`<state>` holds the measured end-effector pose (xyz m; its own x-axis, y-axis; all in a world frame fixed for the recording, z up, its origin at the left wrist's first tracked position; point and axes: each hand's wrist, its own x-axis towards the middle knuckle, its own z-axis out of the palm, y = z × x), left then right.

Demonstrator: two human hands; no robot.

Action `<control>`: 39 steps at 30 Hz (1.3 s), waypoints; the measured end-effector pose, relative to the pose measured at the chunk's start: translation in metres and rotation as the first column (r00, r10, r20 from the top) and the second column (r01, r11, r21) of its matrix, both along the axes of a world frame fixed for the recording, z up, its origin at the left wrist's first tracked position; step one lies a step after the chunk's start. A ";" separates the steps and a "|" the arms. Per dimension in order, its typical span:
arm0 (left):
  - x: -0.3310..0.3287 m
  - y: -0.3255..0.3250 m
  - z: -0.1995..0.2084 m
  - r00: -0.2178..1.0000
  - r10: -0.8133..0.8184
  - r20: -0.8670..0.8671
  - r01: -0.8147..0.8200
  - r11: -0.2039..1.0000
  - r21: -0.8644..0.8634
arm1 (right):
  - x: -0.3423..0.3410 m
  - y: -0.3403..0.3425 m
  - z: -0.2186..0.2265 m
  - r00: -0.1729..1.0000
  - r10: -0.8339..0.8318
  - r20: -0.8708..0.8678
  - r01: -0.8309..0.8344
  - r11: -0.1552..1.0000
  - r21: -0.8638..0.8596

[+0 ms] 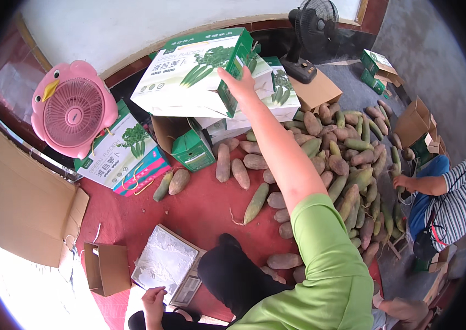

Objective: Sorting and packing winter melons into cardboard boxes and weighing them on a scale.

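My right hand [237,87] reaches far forward and grips the right side of a white-and-green carton [189,71] printed with radishes. Its thumb lies on the printed face, and its other fingers are partly hidden at the edge. That carton sits tilted on top of other cartons [282,96]. My left hand [154,301] is low, beside a flat scale [167,261] with a silvery, wrinkled cover. The left fingers are curled together, and whatever they may hold is too small to make out. To the right of my right arm spreads a big heap of green radishes [348,159].
A pink bird-shaped fan [73,110] stands left by another carton [128,146]; a black fan [310,33] is behind. An open brown box [106,268] stands left of the scale. At right, a person in a striped shirt [453,203] reaches to the heap.
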<state>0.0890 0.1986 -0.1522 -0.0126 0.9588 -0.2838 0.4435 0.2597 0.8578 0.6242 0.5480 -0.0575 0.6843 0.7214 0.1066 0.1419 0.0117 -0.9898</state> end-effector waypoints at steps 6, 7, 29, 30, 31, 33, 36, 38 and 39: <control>0.002 0.001 -0.006 0.997 -0.069 -0.046 0.068 0.998 -0.018 | 0.003 -0.009 -0.007 0.940 0.107 -0.323 -0.148 0.983 -0.104; 0.003 0.002 -0.003 0.994 -0.082 -0.076 0.080 0.996 -0.029 | 0.007 -0.012 -0.009 0.917 0.154 -0.369 -0.199 0.976 -0.089; -0.016 0.004 -0.022 0.996 -0.041 -0.079 0.029 0.989 -0.147 | 0.088 0.056 -0.010 0.988 -0.012 -0.155 -0.001 0.996 -0.086; -0.015 0.006 -0.021 0.996 -0.038 -0.078 0.026 0.989 -0.147 | 0.093 0.059 -0.010 0.981 -0.007 -0.194 -0.014 0.994 -0.106; -0.015 0.008 -0.021 0.990 -0.087 -0.111 0.073 0.989 -0.127 | 0.098 0.061 -0.009 0.980 0.031 -0.198 -0.055 0.992 -0.114; -0.013 0.010 -0.019 0.981 -0.133 -0.143 0.117 0.987 -0.112 | 0.100 0.067 -0.010 0.980 0.047 -0.196 -0.071 0.990 -0.120; -0.007 0.009 -0.015 0.986 -0.110 -0.126 0.096 0.989 -0.113 | 0.099 0.068 -0.009 0.973 0.091 -0.211 -0.121 0.984 -0.131; -0.001 0.011 -0.009 0.986 -0.096 -0.134 0.077 0.987 -0.141 | 0.101 0.061 -0.012 0.966 0.125 -0.227 -0.159 0.978 -0.137; 0.000 0.012 -0.006 0.986 -0.089 -0.139 0.066 0.985 -0.162 | 0.106 0.055 -0.017 0.932 0.214 -0.293 -0.242 0.968 -0.064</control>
